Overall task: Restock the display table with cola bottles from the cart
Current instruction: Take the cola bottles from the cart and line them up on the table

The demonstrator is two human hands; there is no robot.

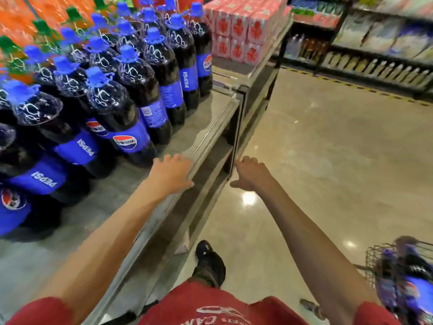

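1. The display table [206, 127] fills the left of the view; a strip of bare grey top runs along its near edge, likely the room left for new stock.
2. The cola bottles [131, 97] stand upright on it in close rows, blue-capped and dark to the shoulder; orange drink bottles [28, 22] stand behind them and pink cartons [243, 26] sit at the far end.
3. The cart [372, 259] sits low at the right, well apart from the table and blurred.
4. The spare bottles [412, 294] fill its wire basket; upright or lying, I cannot tell. Each looks large and full, so probably heavy; the smooth plastic may be slick and give under a squeeze; a grasp at the neck below the cap, with the other palm under the base, seems safest.
5. The left hand [172, 175] is spread palm-down over the table's edge, fingers straight, holding nothing; whether it touches, I cannot tell.
6. The right hand [250, 177] hangs beside the table over the floor [328, 160], fingers relaxed, thumb out, empty.
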